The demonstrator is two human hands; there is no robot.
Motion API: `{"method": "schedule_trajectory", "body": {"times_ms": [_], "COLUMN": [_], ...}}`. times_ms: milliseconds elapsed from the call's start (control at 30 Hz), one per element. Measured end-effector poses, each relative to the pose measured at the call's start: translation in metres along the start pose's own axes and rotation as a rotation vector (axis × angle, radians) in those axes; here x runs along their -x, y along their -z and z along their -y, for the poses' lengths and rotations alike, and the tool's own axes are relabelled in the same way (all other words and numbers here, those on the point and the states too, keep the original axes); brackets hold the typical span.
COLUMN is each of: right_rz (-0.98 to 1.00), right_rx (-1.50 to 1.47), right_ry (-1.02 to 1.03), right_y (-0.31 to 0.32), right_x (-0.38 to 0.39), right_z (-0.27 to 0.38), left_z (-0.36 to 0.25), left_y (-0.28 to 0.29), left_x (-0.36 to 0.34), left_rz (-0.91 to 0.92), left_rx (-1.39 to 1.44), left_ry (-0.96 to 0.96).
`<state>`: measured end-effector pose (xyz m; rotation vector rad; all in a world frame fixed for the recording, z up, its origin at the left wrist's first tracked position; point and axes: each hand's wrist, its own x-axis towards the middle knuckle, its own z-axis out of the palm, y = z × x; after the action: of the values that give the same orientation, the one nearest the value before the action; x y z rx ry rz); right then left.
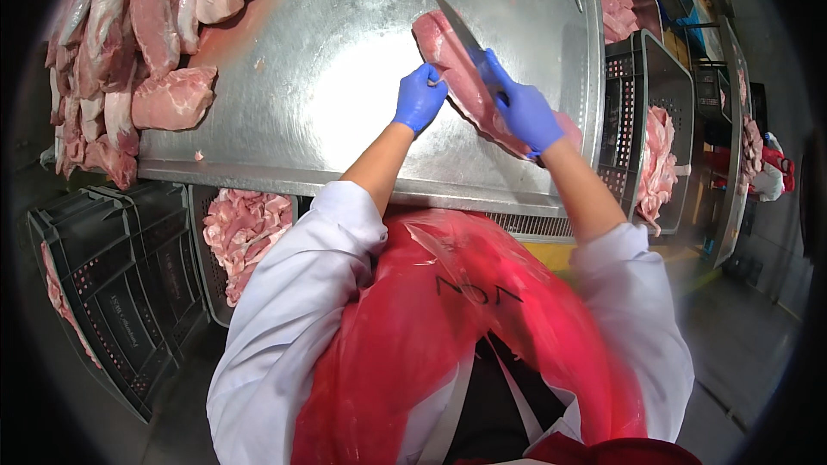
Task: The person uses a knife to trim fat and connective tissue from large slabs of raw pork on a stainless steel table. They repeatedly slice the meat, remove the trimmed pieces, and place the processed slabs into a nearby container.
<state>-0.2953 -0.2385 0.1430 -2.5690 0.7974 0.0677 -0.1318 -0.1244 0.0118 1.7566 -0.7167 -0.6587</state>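
Trimming or slicing, as I judge it, is the step in hand on the long cut of meat (469, 90), a pale pink length lying aslant on the steel table (319, 112), its far end leaning to my left. My left hand (420, 99), gloved in blue, is at the left edge of the cut, its fingers drawn together and pinching that edge; just how much meat lies between thumb and finger is hidden from me. My right hand (524, 110), gloved likewise, is closed round the handle of the knife (463, 30), over the right side of the cut. The blade points away from me along that side; whether its edge has entered the meat I cannot tell. The next move calls, in my judgement, for a firm pinch by the left hand, its fingertips clear of the blade, and a long, shallow stroke along the cut.

Well to the left of the cut lie heaped slabs of meat (112, 21), with a shorter piece (175, 99) at their near side. To the right of the cut, beyond the table's edge, stands a dark crate (624, 95) bearing pale trimmings (657, 155). Nearer me than the cut, and to its left, a second lot of trimmings (248, 228) fills another crate. Directly on the near side of the cut is my red plastic apron (396, 327).
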Motion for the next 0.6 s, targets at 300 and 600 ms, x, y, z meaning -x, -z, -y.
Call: {"method": "schedule_trajectory", "body": {"times_ms": [300, 600], "right_rz": [0.304, 0.366], "right_rx": [0.225, 0.206], "right_ry": [0.074, 0.008], "right_y": [-0.018, -0.019], "right_x": [0.015, -0.009], "right_z": [-0.004, 0.021], "left_z": [0.015, -0.001], "left_y": [0.000, 0.006], "left_x": [0.006, 0.013], "left_rz": [-0.089, -0.035], "left_rx": [0.034, -0.136], "left_ry": [-0.067, -0.247]}}
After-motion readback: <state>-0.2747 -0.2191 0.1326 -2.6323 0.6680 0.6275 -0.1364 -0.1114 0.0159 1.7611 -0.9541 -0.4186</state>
